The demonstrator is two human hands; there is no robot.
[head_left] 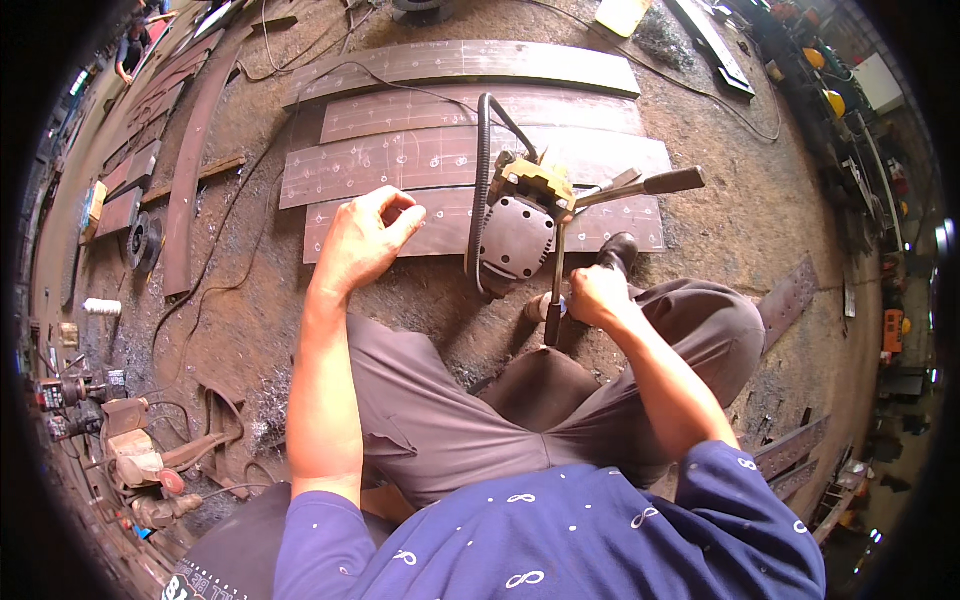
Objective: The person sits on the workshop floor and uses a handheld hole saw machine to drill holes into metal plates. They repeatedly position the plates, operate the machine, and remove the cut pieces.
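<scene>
A magnetic drill press with a grey motor cover (516, 240) and a yellow body stands on drilled flat steel plates (400, 165) in front of me. Its feed levers carry black grips (674, 180). To the left of the machine, my left hand (368, 235) hovers above the nearest plate, fingers half curled, a gap at the thumb, nothing in it. My right hand (598, 296) is closed beside the downward lever grip (553, 325). A small whitish object (541, 306) shows behind that grip, next to my fingers; what they hold is hidden.
A black cable (215, 270) snakes across the dusty floor on the left, near a dark wheel-like disc (145, 242) and a white spool (102, 307). Long steel strips (195, 190) lie farther left. Another person (130, 52) is at the far left. Metal shavings (270, 415) lie beside my left leg.
</scene>
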